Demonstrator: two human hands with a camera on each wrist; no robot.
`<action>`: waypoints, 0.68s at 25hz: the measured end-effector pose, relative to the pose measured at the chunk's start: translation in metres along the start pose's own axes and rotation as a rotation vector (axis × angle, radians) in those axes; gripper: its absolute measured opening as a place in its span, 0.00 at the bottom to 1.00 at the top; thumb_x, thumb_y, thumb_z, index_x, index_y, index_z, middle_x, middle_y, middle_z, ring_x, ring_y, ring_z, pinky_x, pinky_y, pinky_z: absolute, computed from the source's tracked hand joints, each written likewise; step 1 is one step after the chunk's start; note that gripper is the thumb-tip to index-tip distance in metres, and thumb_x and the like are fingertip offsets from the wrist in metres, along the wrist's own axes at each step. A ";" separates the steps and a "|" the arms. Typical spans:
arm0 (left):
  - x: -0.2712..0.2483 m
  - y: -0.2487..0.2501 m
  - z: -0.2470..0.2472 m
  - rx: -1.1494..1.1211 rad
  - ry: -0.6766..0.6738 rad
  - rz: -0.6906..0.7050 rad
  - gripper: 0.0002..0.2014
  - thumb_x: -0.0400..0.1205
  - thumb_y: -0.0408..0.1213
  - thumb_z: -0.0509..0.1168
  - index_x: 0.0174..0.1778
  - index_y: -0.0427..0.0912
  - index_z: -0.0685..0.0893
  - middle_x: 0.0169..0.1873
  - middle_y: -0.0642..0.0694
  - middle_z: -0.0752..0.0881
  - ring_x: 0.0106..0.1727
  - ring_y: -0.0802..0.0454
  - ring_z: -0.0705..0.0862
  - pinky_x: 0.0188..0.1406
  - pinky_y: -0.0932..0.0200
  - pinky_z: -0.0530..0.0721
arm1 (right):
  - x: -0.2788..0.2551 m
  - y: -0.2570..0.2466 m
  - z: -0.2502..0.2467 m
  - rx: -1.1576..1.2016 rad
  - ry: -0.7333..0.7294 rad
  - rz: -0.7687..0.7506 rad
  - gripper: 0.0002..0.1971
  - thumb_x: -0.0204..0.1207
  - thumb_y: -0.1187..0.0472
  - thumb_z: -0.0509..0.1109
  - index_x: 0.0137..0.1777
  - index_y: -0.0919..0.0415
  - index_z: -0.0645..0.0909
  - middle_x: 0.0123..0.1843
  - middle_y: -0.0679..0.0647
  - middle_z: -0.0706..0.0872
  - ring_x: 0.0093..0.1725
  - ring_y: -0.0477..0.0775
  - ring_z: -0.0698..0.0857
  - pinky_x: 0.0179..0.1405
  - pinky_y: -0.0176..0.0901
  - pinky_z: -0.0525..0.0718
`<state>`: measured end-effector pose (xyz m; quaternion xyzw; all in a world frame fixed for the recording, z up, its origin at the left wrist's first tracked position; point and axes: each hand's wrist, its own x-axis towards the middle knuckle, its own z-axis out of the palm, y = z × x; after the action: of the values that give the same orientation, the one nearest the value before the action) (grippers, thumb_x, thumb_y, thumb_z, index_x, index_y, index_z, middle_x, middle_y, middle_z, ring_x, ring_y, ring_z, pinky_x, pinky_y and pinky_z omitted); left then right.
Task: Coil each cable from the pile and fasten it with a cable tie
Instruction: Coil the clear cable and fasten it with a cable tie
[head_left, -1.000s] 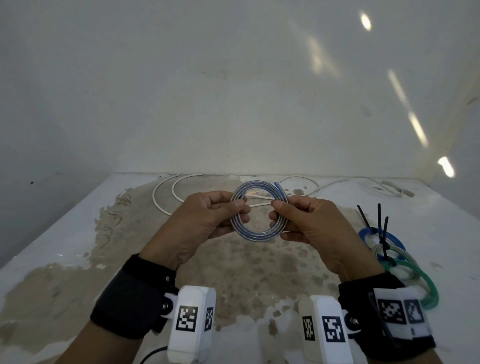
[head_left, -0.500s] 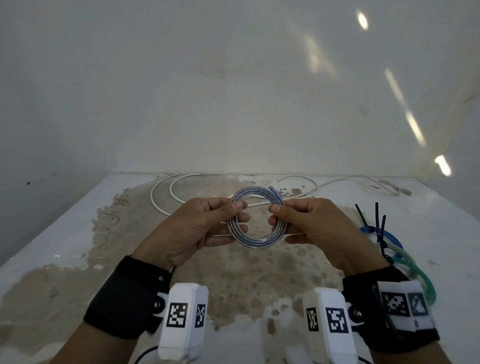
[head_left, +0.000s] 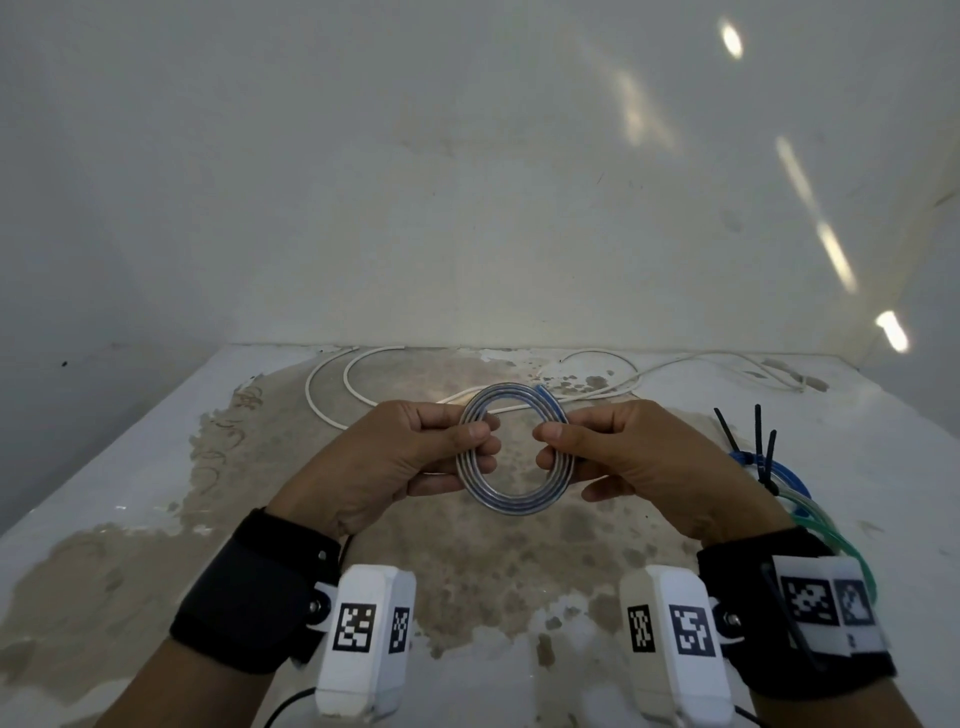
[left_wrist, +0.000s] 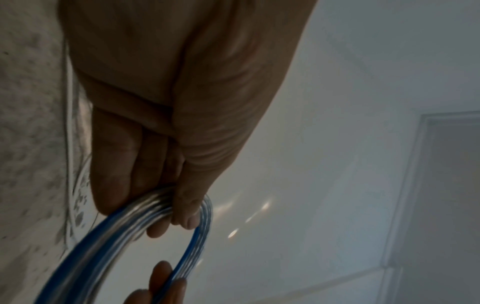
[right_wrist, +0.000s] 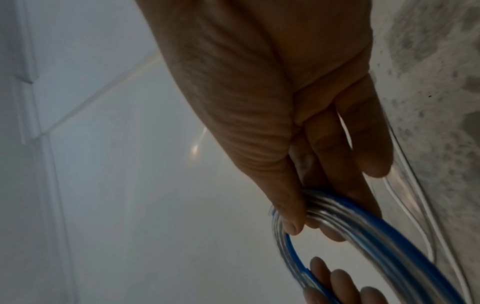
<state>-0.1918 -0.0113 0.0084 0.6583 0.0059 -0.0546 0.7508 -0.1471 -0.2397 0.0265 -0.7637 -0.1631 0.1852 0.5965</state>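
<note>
- The coiled cable (head_left: 511, 451), a clear tube with a blue stripe wound into several turns, is pinched on both sides: the left hand (head_left: 395, 462) grips its left arc between thumb and fingers, and the right hand (head_left: 641, 467) grips its right arc the same way.
- The coil is held in the air above the tabletop (head_left: 130, 499), roughly upright and facing the head camera, with one blue cut end showing at its upper right.
- In the left wrist view the left hand (left_wrist: 166, 102) is seen with the thumb pressed over the turns of the coiled cable (left_wrist: 145, 214); fingertips of the other hand enter at the bottom edge.
- In the right wrist view the right hand (right_wrist: 272, 102) is seen with the thumb clamped on the coiled cable (right_wrist: 345, 218) (both wrist pictures are dim and smeared).
- The coil's lower part is cut off by the frame edge in both wrist views.
- A loose white cable (head_left: 363, 384) lies in loops at the far side of the tabletop, partly hidden behind the hands.
- To the right, finished coils (head_left: 789, 499) in blue, clear and green lie on the tabletop, partly covered by the right wrist band.
- Black cable ties (head_left: 759, 441) stand up from those coils.
- Square black-and-white code markers are carried on the wrist units (head_left: 363, 629); no readable writing is found.
</note>
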 end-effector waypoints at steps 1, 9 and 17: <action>-0.001 0.000 0.000 0.007 -0.007 -0.008 0.18 0.72 0.39 0.73 0.57 0.37 0.89 0.48 0.40 0.93 0.47 0.49 0.93 0.46 0.60 0.91 | 0.000 0.000 0.000 -0.016 -0.006 0.002 0.11 0.76 0.50 0.76 0.53 0.54 0.92 0.46 0.53 0.95 0.41 0.44 0.93 0.39 0.36 0.86; 0.000 0.011 0.022 0.273 -0.058 0.147 0.17 0.82 0.54 0.65 0.67 0.62 0.83 0.33 0.52 0.79 0.29 0.54 0.79 0.38 0.50 0.89 | 0.002 -0.006 0.004 -0.112 -0.058 -0.006 0.11 0.77 0.48 0.76 0.52 0.53 0.93 0.46 0.51 0.95 0.40 0.43 0.91 0.43 0.39 0.83; 0.007 0.000 0.031 0.309 0.044 0.197 0.12 0.90 0.44 0.59 0.53 0.53 0.89 0.28 0.53 0.67 0.26 0.57 0.64 0.23 0.59 0.78 | 0.005 -0.006 0.006 -0.123 -0.057 -0.032 0.10 0.78 0.48 0.76 0.52 0.51 0.93 0.45 0.51 0.95 0.40 0.43 0.89 0.41 0.37 0.83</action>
<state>-0.1867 -0.0428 0.0116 0.7641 -0.0507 0.0334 0.6422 -0.1458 -0.2312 0.0303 -0.7906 -0.2033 0.1871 0.5464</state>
